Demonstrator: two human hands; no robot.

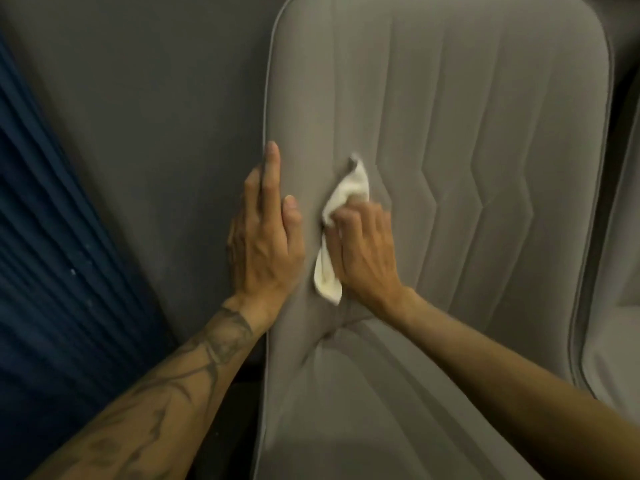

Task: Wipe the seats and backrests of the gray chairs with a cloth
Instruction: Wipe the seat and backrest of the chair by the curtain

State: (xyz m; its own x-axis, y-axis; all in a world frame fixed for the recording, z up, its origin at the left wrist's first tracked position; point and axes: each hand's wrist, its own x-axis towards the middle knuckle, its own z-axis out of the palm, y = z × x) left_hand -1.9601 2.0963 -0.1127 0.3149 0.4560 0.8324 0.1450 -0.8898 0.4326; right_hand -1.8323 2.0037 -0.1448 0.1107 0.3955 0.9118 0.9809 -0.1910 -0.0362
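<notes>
Palm flat and fingers straight, your left hand [266,244] rests on the left edge of the gray chair's backrest [485,150] — just to its right, your right hand [367,251] grips the bunched white cloth [348,190] against it.

Backrest [485,116] lies bare rightward; neighbouring chair [614,358] crowds that edge.

backrest [450,133]: gray upholstery fabric, matt and velvety, stitched into zigzag channels, smooth corded piping on its 9 o'clock edge
seat [329,410]: same gray matt fabric, puckered at the join
cloth [346,192]: off-white woven textile, matt, limp, creased
wall [156,116]: at 10 o'clock, dull gray, flat, matt
curtain [41,237]: at 8 o'clock, dark blue pleated fabric, matt
second chair [616,341]: at 3 o'clock, same gray matt fabric, piped
</notes>
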